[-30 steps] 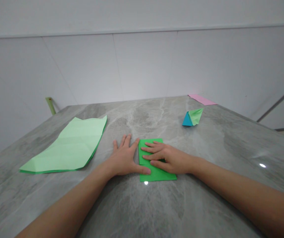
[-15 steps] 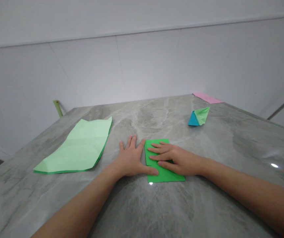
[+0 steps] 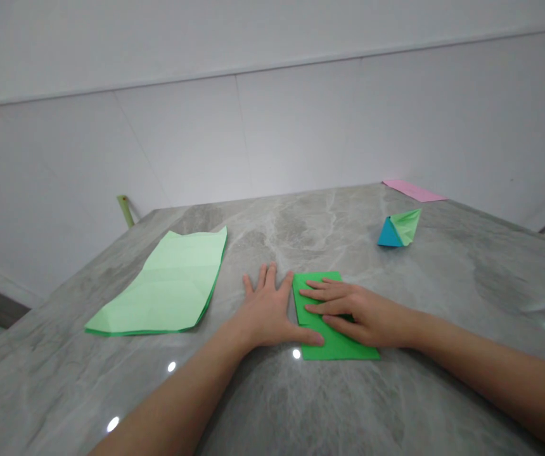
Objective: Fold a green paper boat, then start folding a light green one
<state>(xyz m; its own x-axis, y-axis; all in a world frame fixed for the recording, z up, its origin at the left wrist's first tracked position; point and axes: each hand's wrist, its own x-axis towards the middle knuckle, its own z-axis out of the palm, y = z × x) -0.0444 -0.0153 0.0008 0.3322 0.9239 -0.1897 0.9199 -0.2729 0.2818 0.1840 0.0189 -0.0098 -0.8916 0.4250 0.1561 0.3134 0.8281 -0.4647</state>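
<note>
from my end, the grey marble-patterned tabletop (image 3: 272, 405) fills most of the lower view. a large pale green sheet (image 3: 168, 282) lies on its left side, far edge wavy, darker green showing at its borders. next in size i have the hands: the left hand (image 3: 270, 316) palm down, fingers fanned, thumb laid on the folded bright green paper (image 3: 335, 348) and index fingertip at or just beside its far-left corner; the right hand (image 3: 360, 310) flat across it, fingers stretched – neither is clasped around anything, as far as i can see. the folded paper sits flat on the tabletop, right of the sheet. its long axis seems to run away from the wearer, with a shorter upper layer over the far part and that layer's step showing at the left edge. i'd judge it very light, stiffer where doubled, easily creased and apt to slide – best pinned with flat fingers, or pinched at a layered edge. farther right lie a pink paper (image 3: 412, 189) and a blue-and-green origami piece (image 3: 398, 229).
</note>
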